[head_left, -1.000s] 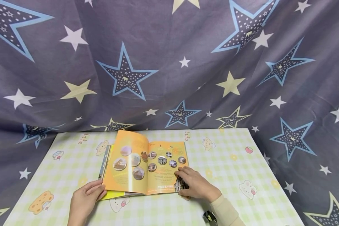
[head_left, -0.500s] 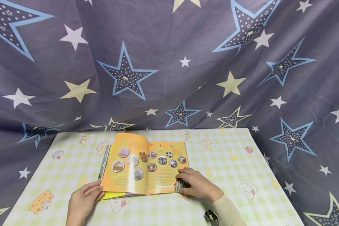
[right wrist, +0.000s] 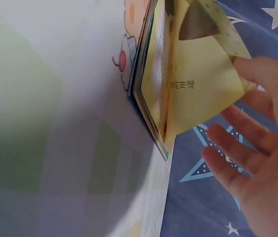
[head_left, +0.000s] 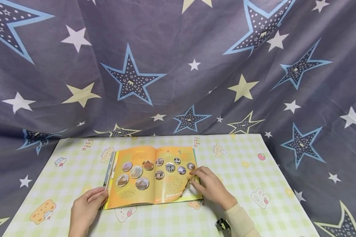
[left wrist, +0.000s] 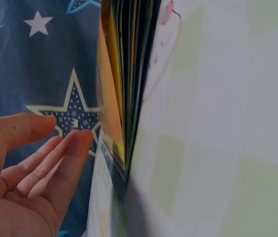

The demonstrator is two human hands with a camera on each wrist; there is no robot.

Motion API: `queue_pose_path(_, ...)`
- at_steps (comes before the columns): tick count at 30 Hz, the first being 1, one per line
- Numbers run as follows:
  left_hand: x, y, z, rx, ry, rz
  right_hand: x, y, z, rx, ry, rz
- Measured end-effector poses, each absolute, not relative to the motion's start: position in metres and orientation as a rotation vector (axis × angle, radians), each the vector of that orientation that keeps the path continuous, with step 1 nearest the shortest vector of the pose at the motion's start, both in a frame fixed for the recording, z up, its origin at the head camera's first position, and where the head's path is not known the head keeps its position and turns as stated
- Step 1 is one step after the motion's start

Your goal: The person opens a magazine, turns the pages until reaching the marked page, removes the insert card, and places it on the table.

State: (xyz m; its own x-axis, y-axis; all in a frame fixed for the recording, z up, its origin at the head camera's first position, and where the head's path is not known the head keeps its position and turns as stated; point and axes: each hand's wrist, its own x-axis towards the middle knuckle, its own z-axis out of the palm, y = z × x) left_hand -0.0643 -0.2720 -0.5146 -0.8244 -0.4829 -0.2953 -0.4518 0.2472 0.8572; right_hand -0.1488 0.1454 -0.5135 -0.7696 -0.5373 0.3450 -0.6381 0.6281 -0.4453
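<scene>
An open picture magazine [head_left: 136, 184] lies on the table, its orange pages printed with round photos of buildings. My right hand [head_left: 212, 186] pinches the lower corner of the right-hand page between thumb and forefinger. That page [right wrist: 205, 89] curls up off the pages below, its yellowish back showing in the right wrist view. The other right fingers are spread and loosely bent. At the magazine's lower left edge is my left hand [head_left: 87, 207]. Its fingers [left wrist: 72, 163] are loosely bent with a gap to the thumb in the left wrist view; whether they touch the edge I cannot tell.
The table [head_left: 240, 164] wears a green-and-white checked cloth with cartoon animals. Behind it hangs a dark purple curtain [head_left: 178, 82] printed with stars. A small black object [head_left: 222, 224] is by the right wrist.
The left-hand page has settled flat, and my left hand has moved slightly down and left. My right hand has lifted the right-hand page's lower corner, which now curls upward.
</scene>
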Motion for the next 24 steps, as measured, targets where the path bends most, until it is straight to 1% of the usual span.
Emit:
queue_pose_path(4, -0.072, -0.261, -0.508, 0.833, -2.458, -1.733, -0.150, 0.145, -0.515, 0.922, -2.582, 0.834)
queue_pose_path(9, -0.082, -0.243, -0.501, 0.648, -2.517, -1.791, -0.151, 0.139, -0.513, 0.922, -2.557, 0.894)
queue_pose_path(12, -0.089, -0.231, -0.501, 0.542, -2.560, -1.776, -0.151, 0.136, -0.512, 0.917, -2.569, 0.919)
queue_pose_path(18, -0.102, -0.199, -0.504, 0.342, -2.451, -1.942, -0.151, 0.131, -0.510, 0.907, -2.617, 0.992)
queue_pose_path(24, -0.109, -0.168, -0.502, 0.253, -2.385, -2.120, -0.148, 0.123, -0.508, 0.984, -2.635, 1.133)
